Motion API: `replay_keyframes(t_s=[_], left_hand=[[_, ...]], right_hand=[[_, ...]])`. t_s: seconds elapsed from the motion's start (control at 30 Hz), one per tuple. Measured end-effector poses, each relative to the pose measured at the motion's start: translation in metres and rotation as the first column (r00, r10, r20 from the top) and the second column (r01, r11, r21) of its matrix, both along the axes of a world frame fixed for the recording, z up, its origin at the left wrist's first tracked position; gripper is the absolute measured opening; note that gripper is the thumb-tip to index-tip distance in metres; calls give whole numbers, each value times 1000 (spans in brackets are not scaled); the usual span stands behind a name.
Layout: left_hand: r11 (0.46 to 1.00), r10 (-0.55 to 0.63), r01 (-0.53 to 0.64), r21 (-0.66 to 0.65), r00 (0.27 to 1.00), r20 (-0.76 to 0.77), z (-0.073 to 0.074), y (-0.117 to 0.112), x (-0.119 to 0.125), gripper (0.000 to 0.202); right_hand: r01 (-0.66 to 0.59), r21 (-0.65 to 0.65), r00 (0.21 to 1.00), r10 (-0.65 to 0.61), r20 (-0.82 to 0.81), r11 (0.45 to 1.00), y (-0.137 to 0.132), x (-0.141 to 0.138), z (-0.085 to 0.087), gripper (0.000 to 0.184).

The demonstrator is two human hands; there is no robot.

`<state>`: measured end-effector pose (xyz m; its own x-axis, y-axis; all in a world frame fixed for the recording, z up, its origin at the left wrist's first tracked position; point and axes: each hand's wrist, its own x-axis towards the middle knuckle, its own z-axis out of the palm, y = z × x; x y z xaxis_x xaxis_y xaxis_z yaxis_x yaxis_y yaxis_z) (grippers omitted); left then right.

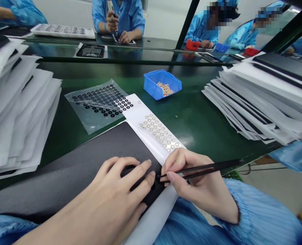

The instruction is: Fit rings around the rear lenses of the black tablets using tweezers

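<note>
A flat dark grey panel [64, 170] lies in front of me on a white sheet. My left hand [120, 187] rests on it with the fingers apart, near the panel's right end. In my right hand [194, 175] is a pair of black tweezers [212, 166], held between thumb and fingers. The tweezer tips point left and sit by a small dark spot near the panel's right edge, close to my left fingertips. Whether the tips grip anything is too small to tell. Beyond the panel lies a white strip [134, 119] bearing black rings and pale ring outlines.
A clear plastic bag [89, 119] with black rings lies behind the panel. Farther back stands a blue bin [151, 86] of small tan rings. Tall stacks of interleaved sheets flank me, left [20, 112] and right [253, 112]. Co-workers in blue sit across the bench.
</note>
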<state>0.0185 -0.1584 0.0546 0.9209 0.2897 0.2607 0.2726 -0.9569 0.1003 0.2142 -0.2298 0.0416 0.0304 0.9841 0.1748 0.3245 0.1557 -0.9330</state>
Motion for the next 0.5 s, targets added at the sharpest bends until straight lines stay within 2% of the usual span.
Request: replay_keyframes(t_s=[0.17, 0.5], left_hand=[[1000, 16, -15, -10, 999, 32, -5, -1, -3, 28], [1000, -4, 4, 13, 1000, -1, 1, 0, 0, 27]], right_hand=[[44, 2, 999, -44, 0, 999, -3, -3, 0, 16], [59, 34, 998, -60, 31, 998, -2, -4, -2, 18]])
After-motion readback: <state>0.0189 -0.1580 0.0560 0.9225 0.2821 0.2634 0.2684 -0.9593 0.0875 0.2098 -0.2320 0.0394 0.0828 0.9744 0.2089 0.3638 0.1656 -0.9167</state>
